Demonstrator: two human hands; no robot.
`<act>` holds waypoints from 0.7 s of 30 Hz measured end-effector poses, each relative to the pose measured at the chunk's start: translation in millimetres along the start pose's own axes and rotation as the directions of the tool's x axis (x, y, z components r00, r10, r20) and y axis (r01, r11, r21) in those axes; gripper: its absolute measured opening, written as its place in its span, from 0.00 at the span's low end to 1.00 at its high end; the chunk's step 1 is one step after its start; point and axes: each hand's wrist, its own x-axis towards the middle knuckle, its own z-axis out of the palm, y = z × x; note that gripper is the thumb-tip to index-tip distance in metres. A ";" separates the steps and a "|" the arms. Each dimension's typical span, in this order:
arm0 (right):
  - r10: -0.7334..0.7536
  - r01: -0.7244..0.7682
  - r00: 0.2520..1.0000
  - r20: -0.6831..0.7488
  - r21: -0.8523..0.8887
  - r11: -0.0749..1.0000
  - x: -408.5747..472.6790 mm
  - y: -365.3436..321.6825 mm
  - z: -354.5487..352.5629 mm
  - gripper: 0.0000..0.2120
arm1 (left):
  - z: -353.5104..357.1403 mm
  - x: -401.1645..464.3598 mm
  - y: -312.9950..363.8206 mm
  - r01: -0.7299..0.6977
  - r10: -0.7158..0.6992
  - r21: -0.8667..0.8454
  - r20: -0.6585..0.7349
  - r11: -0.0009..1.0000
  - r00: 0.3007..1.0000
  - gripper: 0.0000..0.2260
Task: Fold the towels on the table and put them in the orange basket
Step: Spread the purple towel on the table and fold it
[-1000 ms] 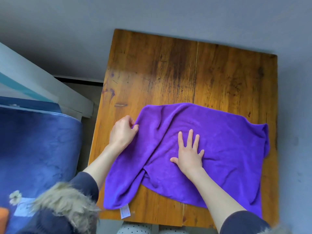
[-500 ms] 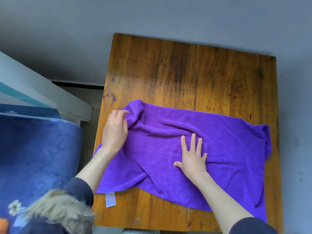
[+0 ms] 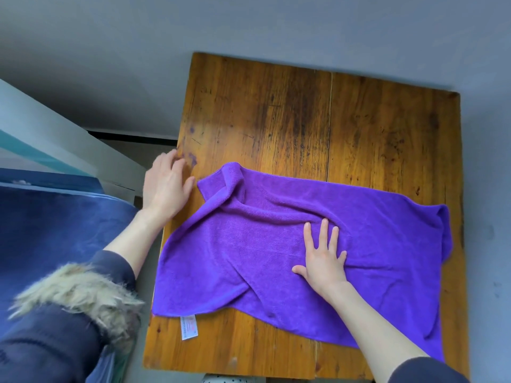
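Purple towel (image 3: 276, 250) lay spread across the near half of the wooden table (image 3: 276, 111), single layer, not yet folded. Orange basket not in view.

Right hand (image 3: 322, 261) pressed flat on the towel right of its centre, fingers straight and spread, gripping nothing. Left hand (image 3: 166, 186) sat at the table's left edge, just beside the towel's far-left corner, fingers relaxed and extended, holding nothing.

Step in hand, as judged: flattening before the first fold. To do it well, the far-left corner, which was curled over on itself, should be unrolled and the diagonal ridges swept outward from the pinning right hand; otherwise edges would not align.

Materials: towel was plush microfibre, limp, with stitched hem and a white care label (image 3: 189, 327) at the near-left corner. Table was two varnished planks, worn and dark-stained, with a centre seam.
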 end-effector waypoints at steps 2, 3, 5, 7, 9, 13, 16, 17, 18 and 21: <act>0.003 -0.003 1.000 0.002 0.000 1.000 -0.8 -0.2 -0.2 0.49 | 4.8 -9.1 12.6 0.122 -0.126 -0.136 -0.024 0.983 0.992 0.16; 0.005 -0.005 1.000 0.001 -0.002 1.000 -1.1 -0.2 -0.4 0.49 | 9.2 -13.9 18.5 0.166 -0.170 -0.169 -0.005 0.971 0.985 0.16; 0.008 -0.008 1.000 0.003 -0.007 1.000 -1.7 -0.6 -0.7 0.48 | 18.1 -21.0 26.5 0.220 -0.215 -0.189 0.047 0.957 0.975 0.15; 0.008 -0.008 1.000 0.004 -0.008 1.000 -1.3 -0.9 -0.9 0.48 | 21.9 -19.2 28.9 0.240 -0.232 -0.224 0.060 0.945 0.971 0.12; 0.007 -0.006 1.000 0.007 -0.008 1.000 -1.2 -1.2 -1.6 0.48 | 19.1 -9.4 25.8 0.231 -0.227 -0.224 0.044 0.947 0.973 0.08; 0.000 0.000 1.000 0.011 0.006 1.000 -1.8 -0.8 -1.5 0.48 | -2.3 19.4 4.4 0.257 -0.287 -0.329 -0.045 0.909 0.957 0.07; -0.005 0.005 1.000 0.020 0.019 1.000 -2.3 0.0 -2.2 0.48 | -17.1 30.3 -5.5 0.231 -0.312 -0.442 -0.119 0.867 0.943 0.11; -0.007 0.006 1.000 0.024 0.021 1.000 -2.7 0.2 -2.5 0.48 | -19.2 29.5 -5.9 0.207 -0.296 -0.430 -0.152 0.879 0.943 0.13; -0.009 0.008 1.000 0.025 0.026 1.000 -3.0 0.4 -2.8 0.48 | -20.5 26.2 -5.3 0.181 -0.272 -0.402 -0.183 0.898 0.945 0.15; -0.015 0.014 1.000 0.023 0.047 0.999 -2.7 0.9 -3.0 0.47 | -13.1 -5.5 4.6 0.036 -0.092 -0.257 -0.209 0.966 0.974 0.14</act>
